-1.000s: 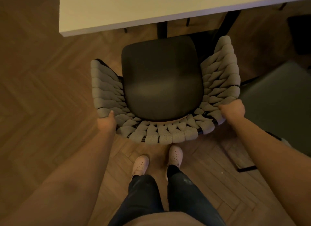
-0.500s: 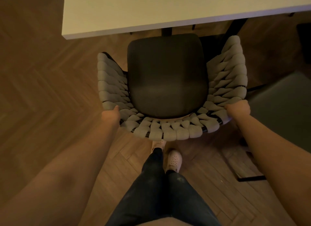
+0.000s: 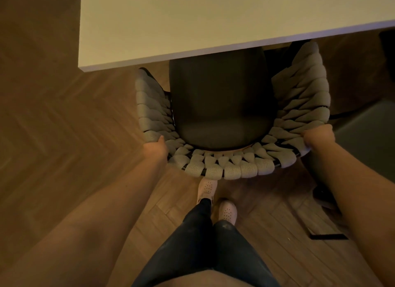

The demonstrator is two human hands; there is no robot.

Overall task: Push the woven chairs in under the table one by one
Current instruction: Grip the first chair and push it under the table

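In the head view, your left hand (image 3: 155,146) grips the woven rim of the chair (image 3: 230,169) at its back-left corner, with the thumb on top. Your right hand (image 3: 318,137) is curled over the rim at the back-right corner. Both hands hold the chair and nothing else.

The chair stands between your hands and ahead of them. The bench (image 3: 213,19) lies beyond both hands. Only the front edge of the dark seat (image 3: 220,107) is under the bench edge, and the tips of the woven arms reach about to that edge.

I judge that you are in the middle of pushing this chair in, with most of the way to go. The next move asks for an even, straight push from both hands, so that the chair does not turn. I cannot tell if the woven arms are low enough to pass under the bench, so go slowly there. A grey thing (image 3: 367,137) stands just outside your right hand; I cannot tell what it is.
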